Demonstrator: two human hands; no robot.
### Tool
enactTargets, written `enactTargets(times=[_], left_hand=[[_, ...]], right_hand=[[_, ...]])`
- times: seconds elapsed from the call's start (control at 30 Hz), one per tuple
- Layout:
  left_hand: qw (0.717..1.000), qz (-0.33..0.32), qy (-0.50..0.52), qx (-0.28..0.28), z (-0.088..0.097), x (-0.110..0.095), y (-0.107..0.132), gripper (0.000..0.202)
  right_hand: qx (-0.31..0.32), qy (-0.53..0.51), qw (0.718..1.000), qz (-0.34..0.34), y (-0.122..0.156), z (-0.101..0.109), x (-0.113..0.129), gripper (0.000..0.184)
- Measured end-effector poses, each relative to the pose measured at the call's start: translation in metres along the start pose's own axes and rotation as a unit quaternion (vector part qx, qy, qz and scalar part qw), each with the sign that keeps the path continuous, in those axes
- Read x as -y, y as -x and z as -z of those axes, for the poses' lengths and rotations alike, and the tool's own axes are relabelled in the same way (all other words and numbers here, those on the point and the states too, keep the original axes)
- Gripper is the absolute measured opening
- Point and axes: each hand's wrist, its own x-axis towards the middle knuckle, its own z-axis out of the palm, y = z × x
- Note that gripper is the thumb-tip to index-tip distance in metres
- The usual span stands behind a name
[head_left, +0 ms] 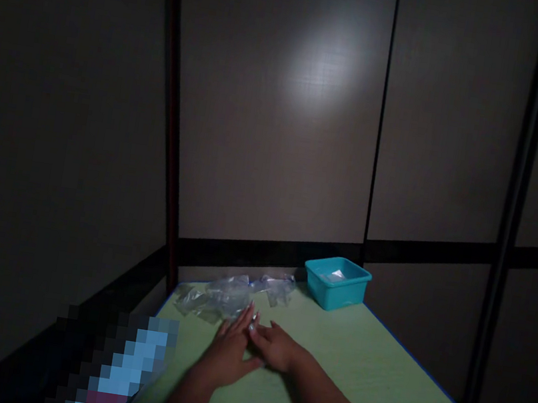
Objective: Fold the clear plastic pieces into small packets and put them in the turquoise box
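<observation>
My left hand (227, 351) lies flat on the green table top (364, 377), fingers stretched toward a heap of clear plastic bags (235, 295). Its fingertips are just short of the heap. My right hand (274, 346) rests beside it, touching the left hand near the fingers. Its fingers are curled in a pinch on something small that I cannot make out. The room is dim.
A teal plastic tub (336, 283) stands at the far edge of the table, with a clear bag inside. Grey panel walls with dark frames close off the back and left. A blurred patch (117, 367) covers the lower left.
</observation>
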Motion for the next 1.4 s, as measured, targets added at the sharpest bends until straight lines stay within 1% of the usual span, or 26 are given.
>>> enactTargets(times=[0.07, 0.13, 0.23, 0.4, 0.47, 0.53, 0.57, 0.63, 0.67, 0.7, 0.73, 0.77, 0.8, 0.87, 0.9, 0.93, 1.0, 1.07, 1.1, 1.17, 1.2, 1.27, 1.3, 1.33, 1.37, 1.4], left_hand=[[0.997, 0.020, 0.037, 0.072, 0.000, 0.001, 0.002, 0.075], [0.993, 0.036, 0.058, 0.095, 0.002, 0.002, 0.005, 0.073], [0.991, 0.043, 0.067, 0.103, 0.006, 0.004, 0.007, 0.071], [0.993, 0.040, 0.075, 0.087, 0.004, 0.004, 0.009, 0.066], [0.994, 0.038, 0.078, 0.066, 0.003, 0.007, 0.008, 0.063], [0.997, 0.036, 0.071, 0.018, 0.005, 0.012, 0.005, 0.062], [0.998, 0.031, 0.059, -0.017, 0.008, 0.015, 0.003, 0.063], [0.993, 0.015, 0.021, -0.118, 0.014, 0.020, 0.000, 0.068], [0.983, 0.013, 0.001, -0.181, 0.018, 0.021, -0.001, 0.067], [0.970, 0.013, -0.016, -0.243, 0.022, 0.021, -0.001, 0.068], [0.954, 0.011, -0.029, -0.298, 0.026, 0.020, -0.001, 0.068], [0.937, 0.011, -0.036, -0.347, 0.029, 0.017, 0.000, 0.068], [0.922, 0.014, -0.039, -0.384, 0.031, 0.014, 0.002, 0.066], [0.904, 0.022, -0.044, -0.424, 0.034, 0.007, 0.005, 0.063], [0.900, 0.024, -0.048, -0.432, 0.033, 0.004, 0.006, 0.062], [0.898, 0.025, -0.054, -0.436, 0.032, 0.002, 0.008, 0.062], [0.898, 0.030, -0.067, -0.433, 0.031, 0.000, 0.010, 0.063], [0.903, 0.026, -0.079, -0.422, 0.029, -0.001, 0.010, 0.065], [0.907, 0.019, -0.082, -0.413, 0.029, -0.001, 0.009, 0.065], [0.917, 0.003, -0.083, -0.389, 0.028, 0.000, 0.007, 0.064], [0.924, -0.005, -0.080, -0.373, 0.027, 0.000, 0.006, 0.063], [0.941, -0.010, -0.073, -0.330, 0.023, 0.002, 0.003, 0.063], [0.952, -0.009, -0.070, -0.298, 0.019, 0.004, 0.002, 0.063], [0.965, -0.006, -0.067, -0.255, 0.015, 0.005, 0.001, 0.062], [0.978, 0.001, -0.064, -0.198, 0.010, 0.006, 0.000, 0.061], [0.990, 0.007, -0.060, -0.126, 0.005, 0.008, 0.000, 0.058]], right_hand=[[0.021, -0.030, 0.999, -0.009, -0.001, -0.004, -0.003, 0.058], [0.019, -0.038, 0.999, -0.020, -0.002, -0.004, -0.004, 0.062], [0.006, -0.028, 0.999, -0.021, -0.001, -0.002, -0.001, 0.062], [0.008, -0.030, 0.999, -0.009, 0.002, 0.000, 0.004, 0.060], [0.017, -0.026, 0.999, -0.012, 0.001, -0.001, 0.004, 0.060], [0.016, -0.007, 1.000, -0.021, 0.001, -0.001, 0.006, 0.061], [0.012, 0.008, 1.000, -0.025, 0.001, 0.000, 0.008, 0.061], [-0.011, 0.033, 0.999, -0.020, 0.003, 0.004, 0.015, 0.061], [-0.029, 0.048, 0.998, -0.010, 0.004, 0.008, 0.019, 0.055], [-0.066, 0.083, 0.994, 0.011, 0.005, 0.013, 0.022, 0.049], [-0.121, 0.122, 0.985, 0.028, 0.007, 0.018, 0.025, 0.047], [-0.189, 0.161, 0.968, 0.033, 0.009, 0.023, 0.027, 0.051], [-0.273, 0.193, 0.942, 0.022, 0.010, 0.029, 0.027, 0.056], [-0.420, 0.231, 0.877, -0.020, 0.013, 0.039, 0.024, 0.065], [-0.466, 0.238, 0.851, -0.038, 0.015, 0.043, 0.021, 0.069], [-0.493, 0.243, 0.834, -0.053, 0.016, 0.047, 0.017, 0.071], [-0.513, 0.244, 0.819, -0.075, 0.017, 0.051, 0.011, 0.073], [-0.505, 0.233, 0.826, -0.094, 0.016, 0.053, 0.006, 0.071], [-0.488, 0.222, 0.838, -0.103, 0.015, 0.053, 0.004, 0.069], [-0.415, 0.182, 0.883, -0.121, 0.012, 0.047, 0.000, 0.064], [-0.355, 0.155, 0.913, -0.131, 0.011, 0.042, -0.002, 0.062], [-0.186, 0.112, 0.966, -0.138, 0.009, 0.027, -0.005, 0.063], [-0.102, 0.099, 0.981, -0.136, 0.009, 0.020, -0.007, 0.065], [-0.034, 0.092, 0.986, -0.131, 0.009, 0.012, -0.007, 0.067], [0.014, 0.089, 0.988, -0.126, 0.009, 0.005, -0.008, 0.068], [0.042, 0.087, 0.988, -0.120, 0.009, 0.000, -0.007, 0.069]])
